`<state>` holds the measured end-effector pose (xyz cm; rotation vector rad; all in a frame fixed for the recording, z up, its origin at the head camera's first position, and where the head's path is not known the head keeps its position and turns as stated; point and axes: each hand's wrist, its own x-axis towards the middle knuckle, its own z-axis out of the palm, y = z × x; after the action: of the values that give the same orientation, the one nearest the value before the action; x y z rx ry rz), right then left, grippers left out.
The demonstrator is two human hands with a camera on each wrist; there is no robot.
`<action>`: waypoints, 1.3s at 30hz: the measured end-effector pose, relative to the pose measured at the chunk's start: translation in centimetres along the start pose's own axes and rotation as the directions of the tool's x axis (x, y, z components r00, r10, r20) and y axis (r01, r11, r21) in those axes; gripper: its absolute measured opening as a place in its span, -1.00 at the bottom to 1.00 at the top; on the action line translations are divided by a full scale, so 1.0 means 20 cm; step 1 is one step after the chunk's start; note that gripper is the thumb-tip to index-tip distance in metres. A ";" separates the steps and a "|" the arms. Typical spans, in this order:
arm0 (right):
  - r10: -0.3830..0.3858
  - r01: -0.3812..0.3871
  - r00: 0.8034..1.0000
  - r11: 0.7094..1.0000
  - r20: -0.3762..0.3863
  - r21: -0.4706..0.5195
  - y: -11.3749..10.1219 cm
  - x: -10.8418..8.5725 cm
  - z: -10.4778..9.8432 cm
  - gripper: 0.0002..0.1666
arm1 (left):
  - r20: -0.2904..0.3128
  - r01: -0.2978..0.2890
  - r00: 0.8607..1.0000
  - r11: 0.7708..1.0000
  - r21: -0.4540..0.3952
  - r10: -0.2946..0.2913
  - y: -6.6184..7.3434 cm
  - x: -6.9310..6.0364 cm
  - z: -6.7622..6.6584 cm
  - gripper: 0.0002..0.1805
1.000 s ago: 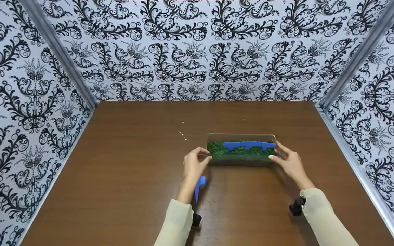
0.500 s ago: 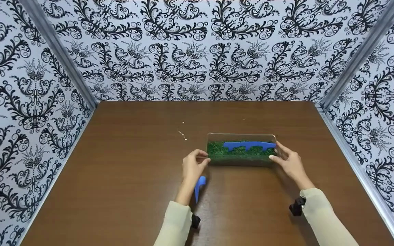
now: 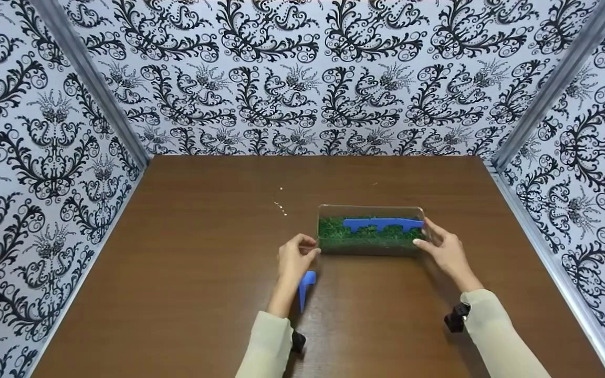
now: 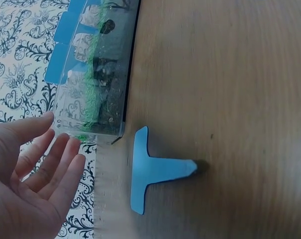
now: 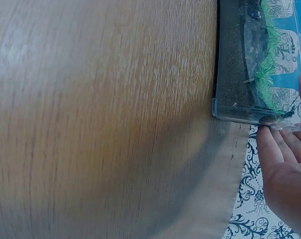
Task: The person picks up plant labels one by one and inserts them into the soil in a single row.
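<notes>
A clear plastic box holds dark soil and green grass. Along its back part stands a row of blue T-shaped plant labels, stems down in the grass. My right hand holds the box's right end, thumb at the front corner and fingers along the end wall. My left hand is at the left end, its fingers loosely bent with nothing in them; in the left wrist view a small gap seems to part it from the box. Another blue T-shaped plant label lies on the table near my left wrist.
The box stands on a brown wooden table. Small white crumbs lie behind and left of it. Patterned walls with metal posts enclose the table at the back and sides.
My left hand has drawn slightly left and toward me, off the box's left end, uncovering more of the loose label. The right hand and the box have stayed put.
</notes>
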<state>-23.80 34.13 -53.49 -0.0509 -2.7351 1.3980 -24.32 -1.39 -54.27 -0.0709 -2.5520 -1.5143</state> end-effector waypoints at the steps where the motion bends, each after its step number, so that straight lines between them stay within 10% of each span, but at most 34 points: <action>1: 0.000 0.000 1.000 1.000 0.001 -0.004 0.00 0.00 0.00 -0.16 | 0.004 0.012 1.000 1.000 0.016 -0.012 0.00 0.00 0.00 -0.84; 22: -0.001 0.001 1.000 1.000 0.002 0.026 0.00 0.00 0.00 -0.17 | 0.151 0.134 0.975 0.971 0.197 -0.165 -0.04 -0.06 -0.13 -0.84; 39: 0.002 -0.002 1.000 0.998 -0.002 0.059 0.00 0.00 0.00 -0.18 | 0.167 0.168 0.943 0.847 0.504 -0.286 -0.02 -0.11 -0.16 -0.75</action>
<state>-23.80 34.12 -53.53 -0.0523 -2.6905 1.4774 -21.84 -4.26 -53.60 0.1333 -3.1553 -0.9193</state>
